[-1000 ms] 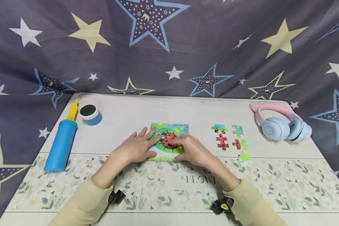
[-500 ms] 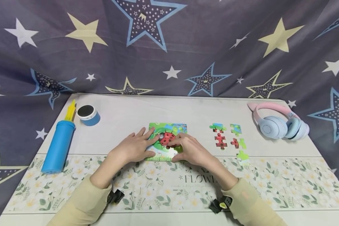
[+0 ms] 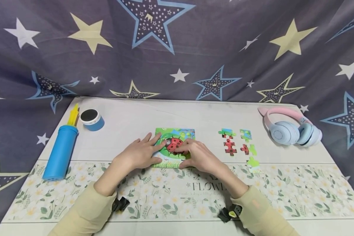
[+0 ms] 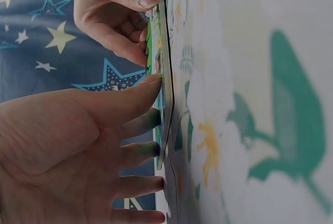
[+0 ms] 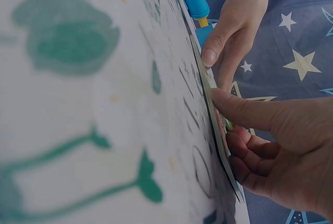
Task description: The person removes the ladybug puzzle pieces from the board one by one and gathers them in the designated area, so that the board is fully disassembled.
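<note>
A ladybug jigsaw puzzle point(image 3: 165, 160) lies flat on the table between both hands. My left hand point(image 3: 140, 153) rests with spread, straight fingers on its left side; in the left wrist view the thumb point(image 4: 130, 96) and some fingertips meet the board's edge. Across the puzzle's right side bends my right hand point(image 3: 202, 155), fingers curled and thumb low near the front edge. Under its index finger shows a green puzzle piece point(image 4: 149, 47), standing a little above the board in the left wrist view. The right hand covers the puzzle's right part.
Several loose puzzle pieces point(image 3: 230, 147) lie to the right. Beyond them are pink and blue headphones point(image 3: 284, 132). At the left stand a small blue speaker point(image 3: 92, 122) and a blue hand pump point(image 3: 60, 154) lying down. A starry curtain point(image 3: 177, 49) hangs behind the table point(image 3: 129, 114).
The head view has shifted slightly. Both hands stay at nearly the same spots on the puzzle, and the loose pieces keep their places.
</note>
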